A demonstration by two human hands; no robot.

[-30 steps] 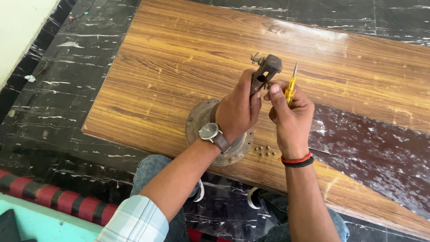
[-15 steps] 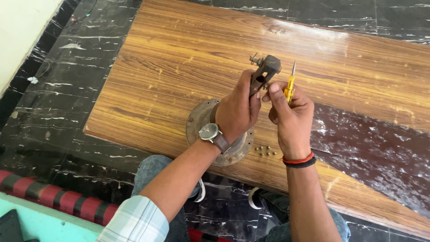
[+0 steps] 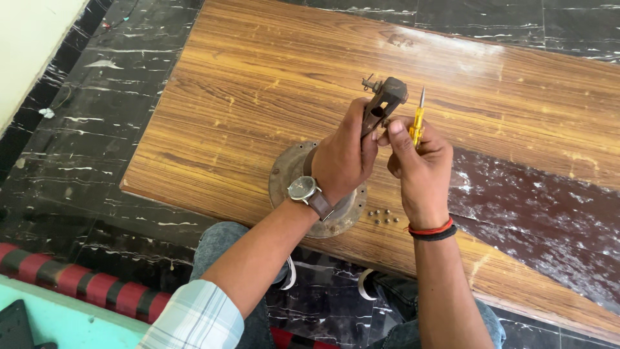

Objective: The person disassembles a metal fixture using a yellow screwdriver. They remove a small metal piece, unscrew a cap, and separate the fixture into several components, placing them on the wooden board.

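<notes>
A person's two bare hands work above a wooden board (image 3: 271, 84) lying on a dark marble floor (image 3: 97, 129). The left hand (image 3: 342, 158), with one wristwatch (image 3: 302, 190) on its wrist, has its fingers wrapped around one dark metal part (image 3: 382, 100); the part rises above the fingertips and ends in a small screw-like fitting at its top left. The right hand (image 3: 420, 168), wearing red and black wristbands (image 3: 431, 230), touches the part with thumb and forefinger while its other fingers curl around one yellow screwdriver (image 3: 417, 123), whose tip points upward, just right of the part. Below the left hand's knuckles lies one round rusty metal plate (image 3: 284, 174), mostly hidden by that hand and wrist. Just below the right hand's fingers sit about five small metal balls (image 3: 382, 218), too tiny to count with certainty. The part's lower end is hidden inside the left hand.
</notes>
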